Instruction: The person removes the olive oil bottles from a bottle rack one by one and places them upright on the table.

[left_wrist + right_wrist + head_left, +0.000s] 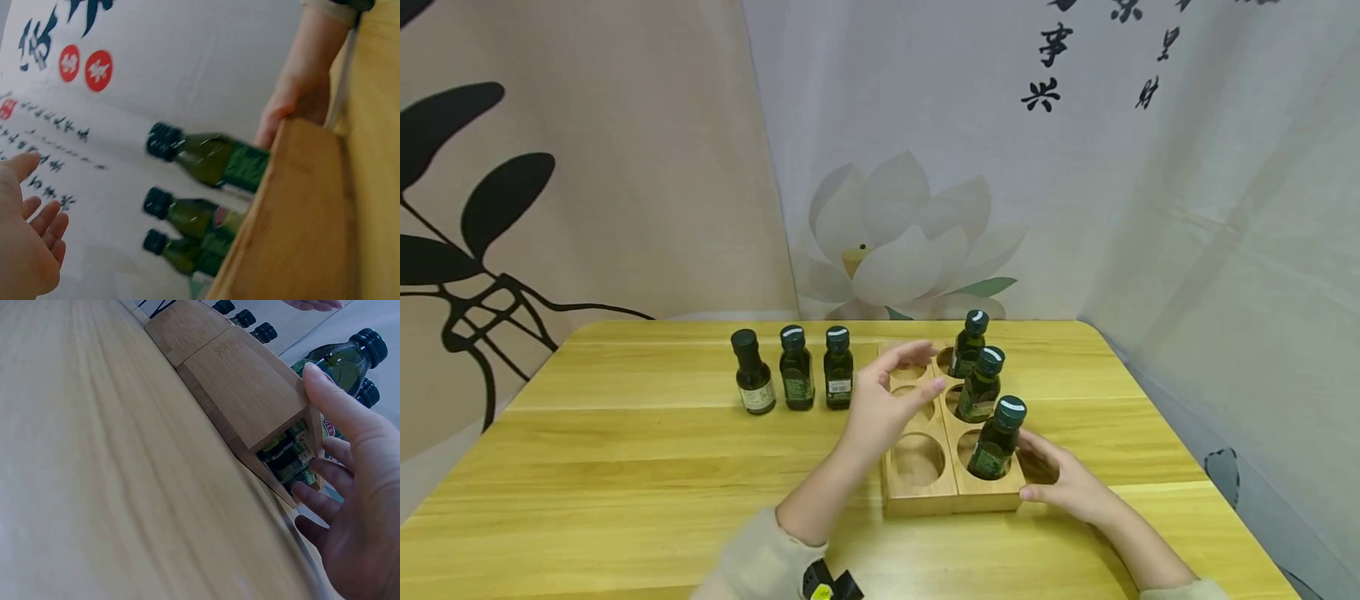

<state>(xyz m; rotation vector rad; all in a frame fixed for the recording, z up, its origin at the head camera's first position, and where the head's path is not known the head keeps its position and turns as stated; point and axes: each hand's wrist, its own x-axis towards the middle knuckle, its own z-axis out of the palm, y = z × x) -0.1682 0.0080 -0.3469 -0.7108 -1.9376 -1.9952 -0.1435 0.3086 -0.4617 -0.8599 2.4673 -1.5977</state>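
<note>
Upright, the nearest loose green bottle (838, 367) is placed left of the nearer, left hand (882, 402), its empty grip spread wide.

- The left sleeve (760, 560) is plain pale beige cloth, lightly creased, and stops short of the wrist.
- Strapped or set by that cuff, I can't tell which, sits a wrist device (815, 575): black, blocky, hard-edged, with a bright yellow patch (822, 592) on it.
- The right sleeve (1183, 592) looks the same pale beige; only its end shows to me, with a dark piece (360, 4) next to the cuff.
- Left hand (883, 402) and right hand (1066, 482) are bare, with slender fingers (334, 403).
</note>
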